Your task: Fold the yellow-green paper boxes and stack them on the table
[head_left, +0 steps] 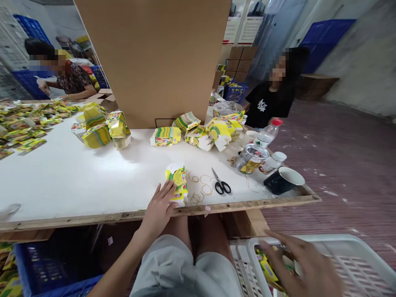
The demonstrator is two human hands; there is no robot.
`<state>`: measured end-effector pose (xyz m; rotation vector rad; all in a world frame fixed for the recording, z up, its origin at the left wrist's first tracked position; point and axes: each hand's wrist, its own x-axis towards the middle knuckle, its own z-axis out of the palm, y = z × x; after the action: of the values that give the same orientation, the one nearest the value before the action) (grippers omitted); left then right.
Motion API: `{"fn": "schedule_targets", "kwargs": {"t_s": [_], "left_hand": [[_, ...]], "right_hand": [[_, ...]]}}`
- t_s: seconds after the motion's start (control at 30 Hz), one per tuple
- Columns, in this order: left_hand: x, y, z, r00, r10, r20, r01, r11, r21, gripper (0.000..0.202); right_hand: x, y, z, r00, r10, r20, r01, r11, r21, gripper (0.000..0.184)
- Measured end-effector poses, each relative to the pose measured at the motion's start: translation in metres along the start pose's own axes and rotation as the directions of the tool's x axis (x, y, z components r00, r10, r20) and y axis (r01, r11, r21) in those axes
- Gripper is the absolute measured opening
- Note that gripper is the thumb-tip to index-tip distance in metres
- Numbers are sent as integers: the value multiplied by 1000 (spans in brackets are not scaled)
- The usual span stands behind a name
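Note:
My left hand (160,203) lies with fingers stretched over the left side of a yellow and green printed carton (179,181). The carton rests near the table's front edge, its white flaps showing at the far end. Blurred by motion, my right hand (305,264) hovers over a white plastic basket (349,243) at the lower right. Its thumb and fingers are apart, and I see nothing between them. Yellow packets (268,268) lie in the basket, partly hidden by this hand. Several rubber bands (206,189) and black-handled scissors (222,185) lie right of the carton.
More yellow cartons (165,136) stand along a tall cardboard sheet (154,62). A dark mug (278,181), a clear jar (250,159) and bottles crowd the right corner. Packets (27,128) cover the far left. A blue crate (58,284) sits below. Two people are beyond the table.

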<state>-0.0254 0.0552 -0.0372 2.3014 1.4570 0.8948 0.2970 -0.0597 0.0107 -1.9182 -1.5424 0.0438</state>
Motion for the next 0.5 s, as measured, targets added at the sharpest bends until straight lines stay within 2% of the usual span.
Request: {"fn": "schedule_targets", "kwargs": {"t_s": [0.07,0.13,0.23,0.3,0.33,0.37,0.4,0.43,0.47,0.5], "left_hand": [[0,-5,2,998,58,-5,-58,998,30,36],[-4,-2,2,992,120,-48,-120,993,7,33],[-14,13,3,956,259,-135,-274,956,-108,35],[-22,25,5,912,376,-164,-406,883,-235,37],[-26,31,7,904,395,-164,-428,849,-311,38],[-28,37,8,917,360,-172,-399,826,-398,39],[-30,44,9,950,258,-176,-312,807,-501,40],[-31,50,9,984,108,-143,-174,767,-618,41],[-30,56,10,997,-52,-64,-11,684,-729,42],[-28,61,10,983,-174,53,143,563,-814,43]], "right_hand": [[1,-18,25,991,-7,137,-23,976,215,36],[4,-45,60,965,33,261,-147,890,431,37],[12,-83,103,917,110,384,-358,654,666,46],[15,-97,115,896,115,430,-426,497,756,48],[15,-100,117,893,114,436,-437,449,779,46],[14,-102,115,893,113,435,-439,423,793,44],[10,-103,112,894,110,434,-438,414,798,42],[6,-102,109,891,101,443,-443,413,796,39],[1,-101,106,883,81,461,-451,414,791,37],[-4,-100,103,881,70,468,-450,432,782,35]]}}
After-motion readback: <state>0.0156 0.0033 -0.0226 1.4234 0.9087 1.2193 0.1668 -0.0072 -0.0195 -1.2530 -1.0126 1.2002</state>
